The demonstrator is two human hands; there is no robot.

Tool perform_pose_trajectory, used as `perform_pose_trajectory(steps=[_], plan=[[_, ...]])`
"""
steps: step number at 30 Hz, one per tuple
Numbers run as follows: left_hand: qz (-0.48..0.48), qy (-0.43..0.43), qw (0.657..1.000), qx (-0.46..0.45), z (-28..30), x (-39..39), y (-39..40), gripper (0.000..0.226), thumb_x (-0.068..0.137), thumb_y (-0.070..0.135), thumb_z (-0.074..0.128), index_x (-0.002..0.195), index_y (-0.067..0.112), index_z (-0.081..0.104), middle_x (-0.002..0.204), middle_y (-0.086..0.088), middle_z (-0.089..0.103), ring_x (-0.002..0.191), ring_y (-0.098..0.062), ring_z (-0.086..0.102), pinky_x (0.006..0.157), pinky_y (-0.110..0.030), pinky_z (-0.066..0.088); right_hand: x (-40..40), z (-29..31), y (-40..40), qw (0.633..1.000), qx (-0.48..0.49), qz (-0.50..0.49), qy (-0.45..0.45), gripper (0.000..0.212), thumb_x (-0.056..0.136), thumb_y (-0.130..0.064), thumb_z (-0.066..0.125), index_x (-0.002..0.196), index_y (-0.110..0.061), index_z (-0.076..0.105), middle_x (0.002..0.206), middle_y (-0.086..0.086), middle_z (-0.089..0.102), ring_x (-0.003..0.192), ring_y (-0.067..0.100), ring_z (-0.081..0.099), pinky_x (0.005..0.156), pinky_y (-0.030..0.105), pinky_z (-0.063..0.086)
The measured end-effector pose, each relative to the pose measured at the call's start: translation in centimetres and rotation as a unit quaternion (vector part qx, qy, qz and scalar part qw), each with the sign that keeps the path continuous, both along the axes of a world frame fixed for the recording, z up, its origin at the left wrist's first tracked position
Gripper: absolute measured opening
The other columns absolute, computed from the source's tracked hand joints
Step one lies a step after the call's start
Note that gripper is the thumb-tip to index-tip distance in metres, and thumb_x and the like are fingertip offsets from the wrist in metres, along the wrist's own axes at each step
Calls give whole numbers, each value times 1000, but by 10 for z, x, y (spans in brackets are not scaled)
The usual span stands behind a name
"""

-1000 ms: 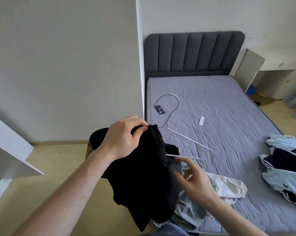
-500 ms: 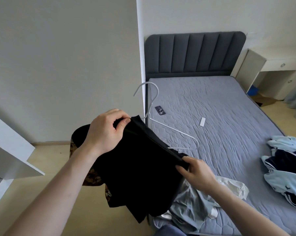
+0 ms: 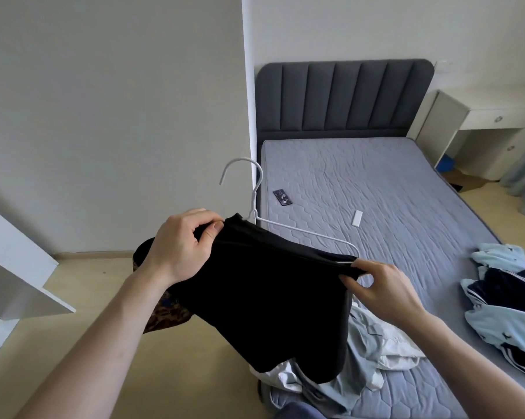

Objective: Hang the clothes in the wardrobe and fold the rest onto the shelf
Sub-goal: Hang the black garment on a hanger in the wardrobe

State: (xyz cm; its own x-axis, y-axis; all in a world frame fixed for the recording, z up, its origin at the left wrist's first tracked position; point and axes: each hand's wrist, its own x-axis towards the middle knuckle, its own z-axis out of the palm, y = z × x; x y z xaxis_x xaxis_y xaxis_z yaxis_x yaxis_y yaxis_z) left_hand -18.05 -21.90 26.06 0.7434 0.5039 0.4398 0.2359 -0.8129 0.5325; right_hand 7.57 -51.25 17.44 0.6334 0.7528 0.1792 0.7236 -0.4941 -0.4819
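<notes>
Bed (image 3: 376, 182) behind; we pinch black garment (image 3: 264, 297) stretched between left hand (image 3: 184, 243) and right hand (image 3: 382, 287), over white hanger (image 3: 303, 229).

walls (image 3: 104, 101) pale grey | floor (image 3: 98, 285) light wood | bed (image 3: 376, 192) — dark padded headboard (image 3: 345, 98) | white desk (image 3: 497, 110) right
</notes>
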Motion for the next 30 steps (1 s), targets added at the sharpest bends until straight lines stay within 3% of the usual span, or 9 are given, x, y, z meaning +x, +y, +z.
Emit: perform_pose_trajectory(steps=[3,6,9,13,17,20,24,27,30], plan=[[40,3,999,35,-3,-5,-5,24,98,40,50,87,27,67,74,13,65,68,-11,59,59,-35,51,4,11,-6,1000,-13,13,3,9,87,-54,70,92,-47,71,85,-32,70,76,2,66,65,30,54],[59,20,996,55,-3,-7,-11,28,95,44,50,80,26,65,63,8,60,56,-13,52,53,-31,46,6,16,-12,999,15,-6,-34,10,82,-49,77,80,-42,70,75,-30,68,71,-2,65,63,29,54],[56,49,995,67,-2,-4,-14,25,92,44,54,78,26,66,64,11,61,60,-14,53,56,-29,45,10,16,-12,998,48,-11,-39,10,81,-39,81,82,-40,71,74,-26,68,70,-2,65,63,31,56],[65,88,991,75,-9,6,-11,27,92,48,51,82,27,65,69,13,63,66,-15,52,59,-30,47,11,30,8,996,88,-1,-9,17,85,-18,79,85,-33,71,84,-22,70,73,-4,65,68,22,53],[33,137,986,84,-18,14,-12,33,91,54,43,91,32,68,83,16,68,77,-13,63,65,-32,52,5,68,40,988,130,22,83,11,92,-12,69,87,-22,71,84,-11,72,86,8,71,76,33,59],[21,168,983,74,-22,21,-14,31,91,50,43,95,34,69,87,15,68,83,-11,63,69,-33,52,-17,106,61,968,200,37,148,15,95,-9,65,85,-20,68,81,-5,72,84,8,73,73,26,55],[50,182,982,19,-30,31,-13,30,93,48,43,96,32,68,89,12,69,87,-15,64,71,-36,52,-71,150,75,921,297,151,200,21,93,5,60,97,-14,70,100,-4,76,97,12,74,82,21,56],[94,116,988,-45,-34,34,-11,17,96,40,58,89,29,70,83,12,71,80,-14,63,65,-31,44,-95,147,77,915,245,257,189,21,91,5,61,103,-10,70,106,-2,74,103,14,71,91,24,55],[109,80,986,-95,-33,30,-15,15,96,37,63,86,29,70,78,15,71,76,-10,64,67,-32,49,-90,119,75,936,134,294,142,22,84,-9,63,102,-20,70,106,-13,72,105,7,68,92,29,55]])
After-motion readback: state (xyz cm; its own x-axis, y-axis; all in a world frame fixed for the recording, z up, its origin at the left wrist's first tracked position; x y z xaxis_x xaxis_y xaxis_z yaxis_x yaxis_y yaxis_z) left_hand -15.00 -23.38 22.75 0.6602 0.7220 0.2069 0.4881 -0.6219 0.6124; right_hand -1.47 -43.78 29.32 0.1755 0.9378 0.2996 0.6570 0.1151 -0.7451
